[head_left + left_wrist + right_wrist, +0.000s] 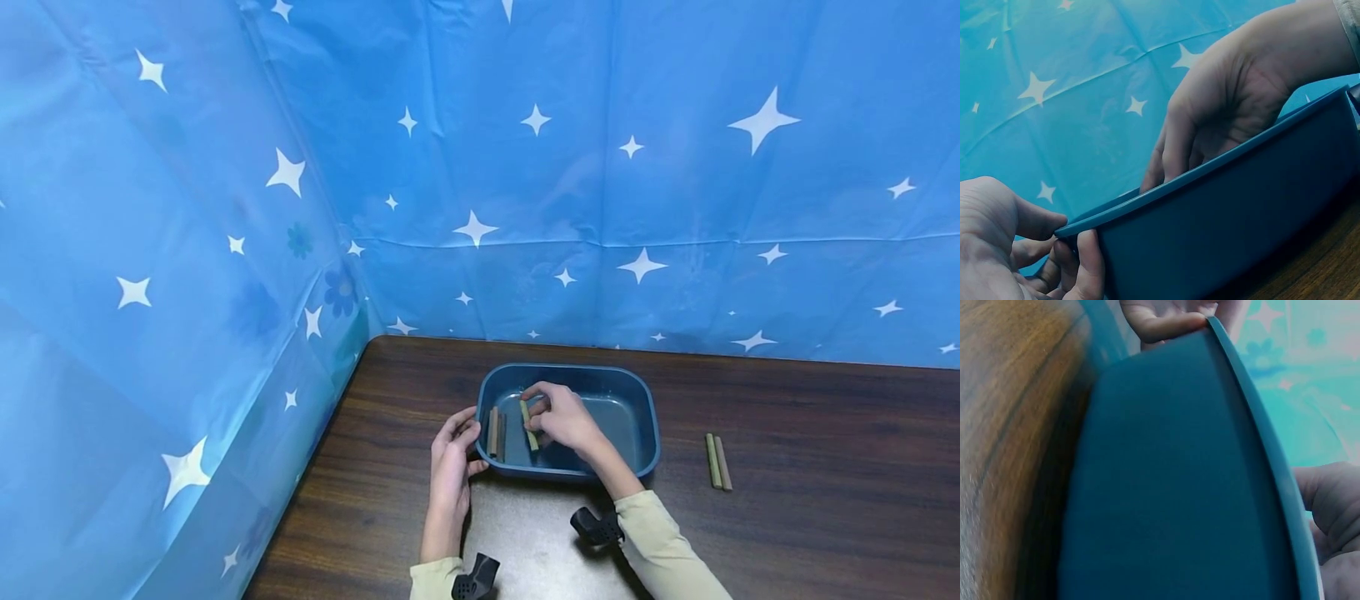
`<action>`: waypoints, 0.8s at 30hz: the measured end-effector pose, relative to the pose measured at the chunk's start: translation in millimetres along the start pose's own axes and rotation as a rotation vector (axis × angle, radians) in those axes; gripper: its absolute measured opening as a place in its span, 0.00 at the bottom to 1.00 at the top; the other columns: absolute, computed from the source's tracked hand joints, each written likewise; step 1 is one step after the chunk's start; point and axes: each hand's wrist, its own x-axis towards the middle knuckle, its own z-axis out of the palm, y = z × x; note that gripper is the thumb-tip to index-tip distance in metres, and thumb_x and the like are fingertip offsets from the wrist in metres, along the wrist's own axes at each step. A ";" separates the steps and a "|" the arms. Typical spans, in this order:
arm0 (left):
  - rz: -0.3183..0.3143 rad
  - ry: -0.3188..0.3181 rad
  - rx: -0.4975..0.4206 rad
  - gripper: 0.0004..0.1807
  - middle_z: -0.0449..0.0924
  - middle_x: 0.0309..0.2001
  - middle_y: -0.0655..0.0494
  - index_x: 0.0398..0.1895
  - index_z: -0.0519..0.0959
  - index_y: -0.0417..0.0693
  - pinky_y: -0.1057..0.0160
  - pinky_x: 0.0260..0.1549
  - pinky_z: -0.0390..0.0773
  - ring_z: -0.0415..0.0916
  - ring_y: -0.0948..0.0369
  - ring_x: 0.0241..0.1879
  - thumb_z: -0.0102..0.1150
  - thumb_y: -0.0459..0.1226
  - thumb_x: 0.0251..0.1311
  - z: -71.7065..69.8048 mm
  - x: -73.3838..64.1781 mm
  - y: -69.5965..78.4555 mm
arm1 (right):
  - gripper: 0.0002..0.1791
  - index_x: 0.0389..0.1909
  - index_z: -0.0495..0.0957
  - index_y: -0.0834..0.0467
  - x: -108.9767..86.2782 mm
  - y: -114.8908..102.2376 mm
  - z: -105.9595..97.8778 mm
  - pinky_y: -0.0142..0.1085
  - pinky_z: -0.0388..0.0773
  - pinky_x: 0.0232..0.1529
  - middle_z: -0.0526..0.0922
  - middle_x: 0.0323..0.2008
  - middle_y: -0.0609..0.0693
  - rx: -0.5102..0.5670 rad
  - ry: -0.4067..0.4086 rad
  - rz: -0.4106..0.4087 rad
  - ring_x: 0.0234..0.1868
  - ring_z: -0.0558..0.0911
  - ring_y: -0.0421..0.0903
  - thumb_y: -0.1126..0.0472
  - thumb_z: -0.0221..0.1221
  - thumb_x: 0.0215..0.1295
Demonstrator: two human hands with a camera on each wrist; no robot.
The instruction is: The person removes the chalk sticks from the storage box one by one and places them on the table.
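Observation:
A blue rectangular bin [651, 421] sits on the table. My left hand [452, 458] holds its left end, with the thumb on the rim and fingers curled against the outer wall in the left wrist view. My right hand [562, 419] reaches inside and pinches a slim green stick [533, 439] between thumb and fingers. Beside it, two brownish sticks [492, 432] lie side by side near the bin's left wall. Both wrist views show the bin's outer wall [1222, 219], which hides the right fingertips and the sticks.
To the right of the bin, a green stick [712, 461] and a brownish stick [723, 463] lie together on the dark wood table [825, 500]. A blue sheet with white stars [675, 192] hangs behind the table and along its left edge.

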 end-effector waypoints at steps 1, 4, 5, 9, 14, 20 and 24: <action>0.001 0.002 0.001 0.20 0.73 0.48 0.47 0.64 0.75 0.33 0.71 0.19 0.75 0.75 0.61 0.34 0.55 0.33 0.72 0.2 0.0 0.0 | 0.20 0.60 0.77 0.71 -0.9 0.2 -2.3 0.47 0.87 0.34 0.85 0.41 0.63 0.004 0.001 -0.006 0.37 0.86 0.51 0.76 0.59 0.66; 0.002 0.007 0.009 0.20 0.74 0.48 0.46 0.64 0.75 0.33 0.71 0.19 0.75 0.75 0.61 0.34 0.55 0.33 0.72 0.4 -0.3 -0.1 | 0.20 0.60 0.77 0.71 -4.2 0.5 -8.5 0.47 0.87 0.34 0.85 0.42 0.65 0.005 0.004 -0.028 0.37 0.86 0.51 0.75 0.59 0.67; 0.003 0.009 0.011 0.20 0.74 0.48 0.46 0.64 0.75 0.33 0.71 0.19 0.75 0.75 0.61 0.34 0.55 0.33 0.72 0.5 -0.3 -0.2 | 0.20 0.60 0.77 0.71 -5.4 0.4 -10.4 0.46 0.87 0.34 0.86 0.42 0.65 0.005 0.010 -0.037 0.37 0.86 0.51 0.75 0.59 0.67; 0.007 0.010 0.013 0.20 0.74 0.49 0.46 0.64 0.75 0.33 0.71 0.20 0.75 0.75 0.61 0.35 0.55 0.33 0.72 0.3 -0.7 0.0 | 0.22 0.61 0.76 0.71 -10.7 -0.4 -18.2 0.46 0.88 0.36 0.85 0.45 0.66 0.027 0.041 -0.045 0.39 0.86 0.52 0.74 0.60 0.67; 0.005 0.013 0.002 0.20 0.73 0.48 0.47 0.64 0.75 0.33 0.71 0.20 0.75 0.75 0.61 0.34 0.55 0.33 0.72 -0.5 -0.8 0.3 | 0.23 0.64 0.74 0.71 -17.9 0.3 -29.7 0.47 0.88 0.40 0.84 0.49 0.65 0.071 0.081 -0.030 0.43 0.86 0.54 0.73 0.60 0.69; 0.005 0.009 0.005 0.21 0.74 0.48 0.47 0.64 0.75 0.33 0.71 0.21 0.76 0.75 0.61 0.35 0.55 0.33 0.72 -0.5 -1.0 0.5 | 0.24 0.65 0.73 0.70 -29.3 0.4 -45.2 0.48 0.87 0.42 0.82 0.50 0.65 0.083 0.117 -0.021 0.44 0.86 0.53 0.71 0.61 0.70; 0.004 0.011 0.005 0.21 0.74 0.47 0.48 0.64 0.75 0.33 0.71 0.20 0.76 0.75 0.61 0.35 0.55 0.33 0.72 -0.5 -0.7 0.5 | 0.25 0.66 0.73 0.70 -37.1 1.4 -55.4 0.47 0.87 0.43 0.82 0.51 0.66 0.094 0.137 -0.013 0.44 0.86 0.52 0.69 0.62 0.70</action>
